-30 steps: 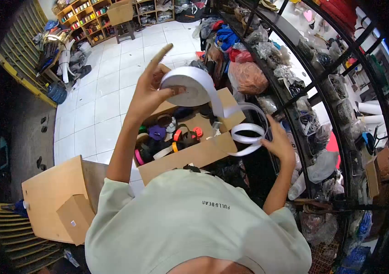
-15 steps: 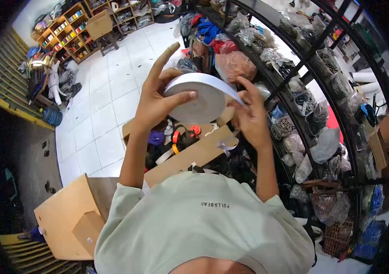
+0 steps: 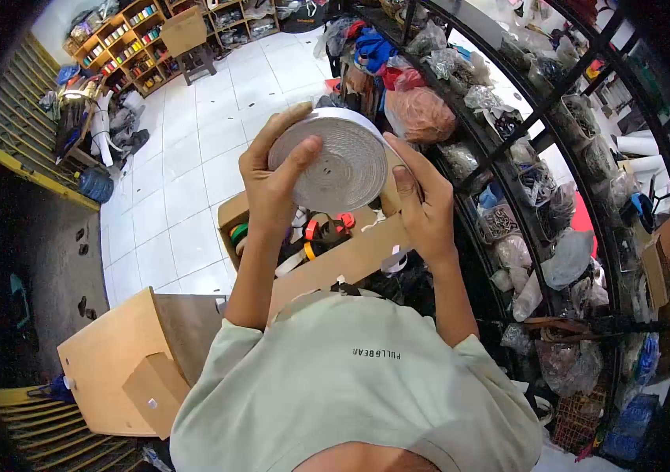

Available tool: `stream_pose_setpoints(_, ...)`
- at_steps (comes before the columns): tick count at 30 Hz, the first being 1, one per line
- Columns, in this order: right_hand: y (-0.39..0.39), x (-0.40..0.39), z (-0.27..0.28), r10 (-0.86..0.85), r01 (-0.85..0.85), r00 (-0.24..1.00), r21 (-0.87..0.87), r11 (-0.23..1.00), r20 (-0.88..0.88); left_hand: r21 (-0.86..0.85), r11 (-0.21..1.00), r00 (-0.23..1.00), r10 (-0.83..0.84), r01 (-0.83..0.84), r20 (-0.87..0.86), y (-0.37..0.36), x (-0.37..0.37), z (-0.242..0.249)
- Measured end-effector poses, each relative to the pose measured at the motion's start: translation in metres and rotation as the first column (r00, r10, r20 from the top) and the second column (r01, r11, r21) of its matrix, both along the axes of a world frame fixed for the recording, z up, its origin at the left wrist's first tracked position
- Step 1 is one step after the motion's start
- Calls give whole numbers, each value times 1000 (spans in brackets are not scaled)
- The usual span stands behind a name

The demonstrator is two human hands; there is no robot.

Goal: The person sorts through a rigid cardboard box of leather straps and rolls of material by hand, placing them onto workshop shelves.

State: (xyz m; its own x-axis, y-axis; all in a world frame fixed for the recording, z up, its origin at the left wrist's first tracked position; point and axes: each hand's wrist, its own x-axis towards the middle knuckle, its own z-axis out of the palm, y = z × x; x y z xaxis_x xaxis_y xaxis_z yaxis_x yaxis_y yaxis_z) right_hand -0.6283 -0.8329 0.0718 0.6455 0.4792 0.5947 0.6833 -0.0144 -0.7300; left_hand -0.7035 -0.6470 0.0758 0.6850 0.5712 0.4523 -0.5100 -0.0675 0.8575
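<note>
A wide flat roll of white ribbon point(image 3: 336, 161) is held up over an open cardboard box. My left hand point(image 3: 274, 165) grips its left side, thumb across the coiled face and fingers behind the rim. At the right edge, my right hand point(image 3: 428, 200) is closed with thumb and forefinger against the ribbon's outer turn; the strip's end is hidden there. Below, the cardboard box point(image 3: 335, 263) contains several coloured rolls, among them a red strap roll point(image 3: 313, 230). A small pale loop of tape point(image 3: 394, 259) lies by the box's right side.
Black metal shelving point(image 3: 500, 149) with bags and bins of small parts runs along the right. A wooden panel point(image 3: 115, 362) stands at lower left. Farther back are a rack of thread spools point(image 3: 127, 47), a stool with a carton point(image 3: 185, 35) and a blue water jug point(image 3: 95, 185).
The stretch of ribbon between roll and right hand has shortened, and my right fingers now sit against the rim. My left fingers have folded over the roll, whose coiled face turned more toward me.
</note>
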Motion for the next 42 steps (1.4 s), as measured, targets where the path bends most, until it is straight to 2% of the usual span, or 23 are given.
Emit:
stream_pose_setpoints(4, 11, -8, -2, 8, -9, 999, 51, 999, 32, -83, 995, 997, 54, -49, 63, -15, 3, 0)
stream_pose_setpoints(6, 20, -11, -7, 34, -16, 997, 250, 968, -70, -139, 983, 984, 137, -120, 117, -27, 4, 0)
stream_pose_setpoints(9, 25, -12, -3, 44, -48, 999, 339, 939, 20, -211, 968, 970, 172, -135, 171, -53, 11, -8)
stream_pose_setpoints(10, 24, -12, -3, 43, -46, 999, 337, 940, 15, -278, 946, 957, 223, -167, 183, -59, 12, -10)
stream_pose_setpoints(12, 25, -12, -3, -29, 29, 1000, 269, 963, -5, -232, 957, 965, 214, -175, 152, -55, 12, -18)
stream_pose_setpoints(14, 14, -6, 6, -31, 35, 999, 275, 961, -18, -38, 994, 979, 104, -99, 177, -43, 14, -23)
stream_pose_setpoints(16, -3, 2, 12, 145, -149, 986, 41, 988, 84, 18, 986, 976, -168, 167, 138, -21, 6, -19)
stream_pose_setpoints(18, -8, -1, 21, 213, -211, 976, -33, 977, 51, 240, 877, 909, -407, 416, -90, 2, -6, -5)
stream_pose_setpoints(19, -8, -2, 21, 256, -250, 963, -73, 966, 85, 394, 803, 893, -419, 448, -162, 4, -9, 7)
stream_pose_setpoints(20, -8, -2, 20, 300, -287, 947, -113, 951, 119, 391, 805, 894, -417, 447, -166, 2, -12, 10)
stream_pose_setpoints(22, -9, 0, 15, 325, -321, 945, -69, 944, 44, 449, 839, 952, -273, 307, -140, -6, -13, 14)
stream_pose_setpoints(24, -7, 1, 13, 200, -195, 975, -62, 979, 98, 372, 887, 962, -257, 272, -92, -21, -19, 12)
stream_pose_setpoints(26, -1, -4, 14, 161, -160, 984, -19, 987, 79, 70, 996, 996, -51, 46, 73, -34, -17, 5)
stream_pose_setpoints(27, 5, -8, 15, 109, -111, 993, 83, 990, 35, 11, 998, 994, 56, -57, 98, -34, -10, 0)
stream_pose_setpoints(28, 9, -11, 16, 60, -57, 998, 182, 982, -16, -165, 986, 994, 47, -30, 101, -36, -9, -1)
stream_pose_setpoints(29, 12, -13, 10, 30, -13, 995, 180, 984, -93, -125, 988, 989, 106, -93, 104, -35, -5, -7)
stream_pose_setpoints(31, 11, -11, 9, -13, 23, 999, 186, 982, -52, -87, 984, 980, 163, -154, 116, -28, 5, -18)
stream_pose_setpoints(33, 7, -5, 14, -55, 56, 998, 195, 979, -8, 85, 994, 986, -81, 70, 142, -12, 7, -18)
stream_pose_setpoints(34, 0, 0, 20, -10, 0, 996, 112, 994, 86, 188, 969, 983, -174, 160, 61, -2, 4, -16)
stream_pose_setpoints(36, -4, 1, 26, 44, -49, 984, 26, 998, 174, 161, 924, 937, -347, 348, -33, 0, -8, 2)
stream_pose_setpoints(37, -4, -1, 27, 94, -90, 978, -30, 995, 188, 161, 924, 938, -346, 346, -33, 0, -9, 9)
stream_pose_setpoints(39, -1, -5, 26, 121, -108, 965, -69, 992, 233, 368, 859, 928, -278, 356, -247, 0, -9, 18)
stream_pose_setpoints(42, 3, 0, 17, 121, -137, 969, 61, 989, 217, 302, 907, 948, -236, 294, -215, -9, -15, 20)
